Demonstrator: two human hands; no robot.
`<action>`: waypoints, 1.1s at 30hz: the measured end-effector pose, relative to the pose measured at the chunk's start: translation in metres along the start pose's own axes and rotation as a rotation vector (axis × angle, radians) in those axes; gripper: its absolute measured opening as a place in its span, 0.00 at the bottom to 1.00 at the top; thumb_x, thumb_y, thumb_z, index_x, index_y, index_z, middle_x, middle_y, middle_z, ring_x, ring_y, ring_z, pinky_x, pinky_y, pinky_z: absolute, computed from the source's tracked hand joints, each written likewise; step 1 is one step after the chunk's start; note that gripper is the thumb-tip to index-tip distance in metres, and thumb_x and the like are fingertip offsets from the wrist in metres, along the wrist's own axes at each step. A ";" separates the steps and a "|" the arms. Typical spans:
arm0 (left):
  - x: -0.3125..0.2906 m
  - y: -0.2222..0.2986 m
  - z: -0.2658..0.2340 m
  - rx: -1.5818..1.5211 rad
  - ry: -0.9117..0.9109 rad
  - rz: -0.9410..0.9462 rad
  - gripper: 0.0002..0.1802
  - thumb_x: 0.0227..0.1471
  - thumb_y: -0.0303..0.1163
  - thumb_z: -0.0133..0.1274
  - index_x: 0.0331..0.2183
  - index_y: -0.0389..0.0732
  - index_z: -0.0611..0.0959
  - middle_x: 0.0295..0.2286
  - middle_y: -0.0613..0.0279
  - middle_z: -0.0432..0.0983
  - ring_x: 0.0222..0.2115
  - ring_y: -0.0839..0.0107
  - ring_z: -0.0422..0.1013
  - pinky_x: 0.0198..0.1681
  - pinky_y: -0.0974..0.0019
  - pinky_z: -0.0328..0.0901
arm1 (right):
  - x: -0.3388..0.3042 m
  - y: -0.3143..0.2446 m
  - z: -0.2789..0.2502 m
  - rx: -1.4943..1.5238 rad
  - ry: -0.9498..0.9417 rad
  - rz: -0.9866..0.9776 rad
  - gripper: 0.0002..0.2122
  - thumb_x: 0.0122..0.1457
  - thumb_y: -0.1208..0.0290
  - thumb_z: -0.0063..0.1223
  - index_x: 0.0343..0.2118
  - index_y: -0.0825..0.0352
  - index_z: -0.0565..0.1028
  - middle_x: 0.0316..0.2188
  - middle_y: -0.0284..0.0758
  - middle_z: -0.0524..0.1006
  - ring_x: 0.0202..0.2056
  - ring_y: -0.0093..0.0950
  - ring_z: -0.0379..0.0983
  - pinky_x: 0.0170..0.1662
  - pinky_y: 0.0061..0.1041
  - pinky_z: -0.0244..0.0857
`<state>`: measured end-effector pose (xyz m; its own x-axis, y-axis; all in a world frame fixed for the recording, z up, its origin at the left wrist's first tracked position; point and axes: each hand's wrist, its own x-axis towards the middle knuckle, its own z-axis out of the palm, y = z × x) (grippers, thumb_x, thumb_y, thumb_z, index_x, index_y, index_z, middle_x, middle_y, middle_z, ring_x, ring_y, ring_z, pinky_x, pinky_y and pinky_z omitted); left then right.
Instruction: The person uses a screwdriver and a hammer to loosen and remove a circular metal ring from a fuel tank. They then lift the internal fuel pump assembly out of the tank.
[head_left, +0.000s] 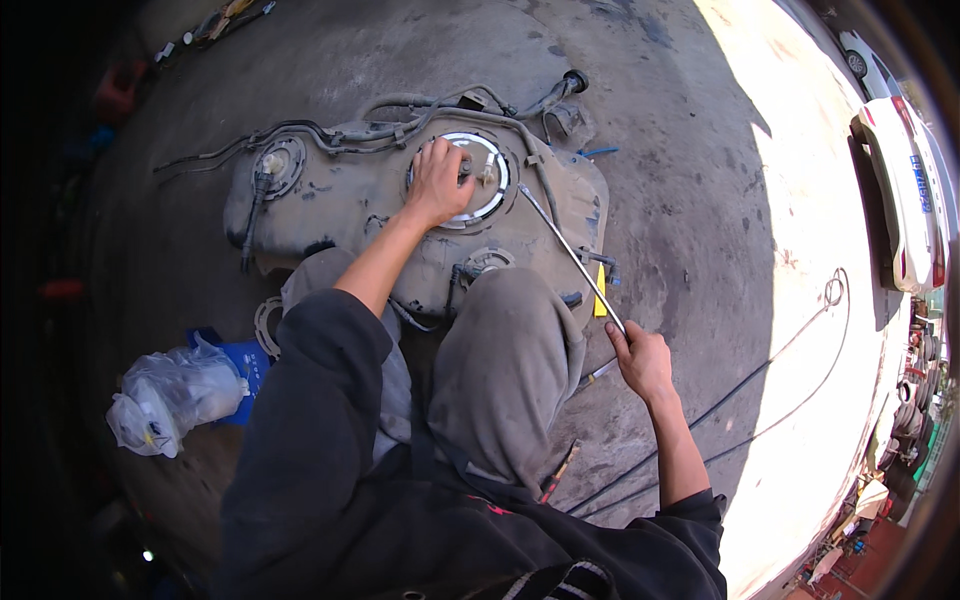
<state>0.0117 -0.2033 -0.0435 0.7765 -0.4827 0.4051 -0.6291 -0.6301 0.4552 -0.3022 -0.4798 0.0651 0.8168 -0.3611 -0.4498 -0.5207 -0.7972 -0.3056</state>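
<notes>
A dusty grey-brown plastic fuel tank [370, 210] lies on the ground before my knees. My left hand [440, 183] is on the round fuel pump cover [486, 190], its fingers curled around a dark fitting there; the palm hides part of it. A shiny metal ring [497, 205] circles the cover. My right hand [641, 360] is closed around the near end of a long metal pry bar [570, 250]. The bar slants up and left, its far tip close to the ring's right side; whether they touch I cannot tell.
A plastic-bagged white part [185, 395] and a blue box [247, 365] lie at left, near a loose ring [267, 325]. Hoses [300, 128] run along the tank's far side. A black cable [740, 385] crosses the ground at right. A white car [895, 195] stands farther right.
</notes>
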 end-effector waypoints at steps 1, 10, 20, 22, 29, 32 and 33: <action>0.000 0.001 0.001 0.011 0.018 0.014 0.19 0.47 0.33 0.61 0.42 0.41 0.80 0.42 0.54 0.69 0.47 0.53 0.65 0.52 0.53 0.59 | 0.003 -0.004 -0.004 0.001 -0.001 0.002 0.22 0.68 0.47 0.48 0.31 0.65 0.75 0.21 0.48 0.77 0.29 0.53 0.75 0.34 0.48 0.68; 0.000 0.005 -0.003 0.003 0.007 -0.010 0.19 0.46 0.32 0.61 0.42 0.41 0.80 0.42 0.54 0.69 0.47 0.53 0.66 0.52 0.54 0.60 | 0.044 0.001 0.012 0.039 -0.054 -0.091 0.23 0.68 0.48 0.48 0.31 0.68 0.76 0.25 0.51 0.79 0.32 0.55 0.76 0.36 0.50 0.68; 0.001 0.011 -0.004 -0.024 0.007 0.001 0.18 0.47 0.32 0.61 0.42 0.39 0.80 0.41 0.54 0.69 0.46 0.53 0.66 0.52 0.54 0.60 | 0.072 0.035 0.061 0.307 -0.160 -0.141 0.17 0.67 0.59 0.55 0.31 0.73 0.76 0.20 0.53 0.73 0.21 0.45 0.64 0.31 0.41 0.65; 0.001 0.008 -0.006 -0.012 0.001 -0.002 0.19 0.47 0.32 0.61 0.42 0.39 0.79 0.41 0.54 0.69 0.46 0.53 0.66 0.53 0.55 0.60 | 0.079 0.034 0.048 0.308 -0.200 -0.162 0.17 0.67 0.60 0.55 0.32 0.73 0.76 0.19 0.53 0.73 0.20 0.42 0.63 0.30 0.40 0.65; 0.015 0.099 -0.026 0.061 0.050 0.260 0.24 0.50 0.33 0.62 0.49 0.38 0.79 0.48 0.54 0.70 0.52 0.54 0.66 0.57 0.51 0.59 | 0.079 0.030 0.025 0.196 -0.166 -0.131 0.18 0.68 0.58 0.53 0.33 0.71 0.76 0.22 0.54 0.76 0.24 0.52 0.70 0.33 0.44 0.66; 0.014 0.128 0.024 -0.262 -0.596 0.346 0.22 0.53 0.39 0.62 0.48 0.43 0.82 0.42 0.57 0.77 0.48 0.60 0.72 0.56 0.53 0.59 | 0.078 0.019 0.024 0.119 -0.161 -0.121 0.18 0.67 0.55 0.53 0.33 0.69 0.75 0.24 0.53 0.77 0.30 0.56 0.73 0.34 0.47 0.66; 0.015 0.134 0.040 -0.220 -0.853 0.318 0.19 0.52 0.42 0.63 0.45 0.45 0.84 0.38 0.60 0.79 0.46 0.63 0.73 0.54 0.55 0.60 | 0.079 0.018 0.019 0.096 -0.149 -0.126 0.18 0.67 0.54 0.53 0.32 0.69 0.75 0.23 0.52 0.77 0.29 0.56 0.73 0.34 0.47 0.66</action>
<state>-0.0597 -0.3192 -0.0078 0.2756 -0.9507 -0.1423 -0.7415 -0.3044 0.5979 -0.2519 -0.5133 0.0084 0.8348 -0.1807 -0.5201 -0.4443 -0.7791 -0.4423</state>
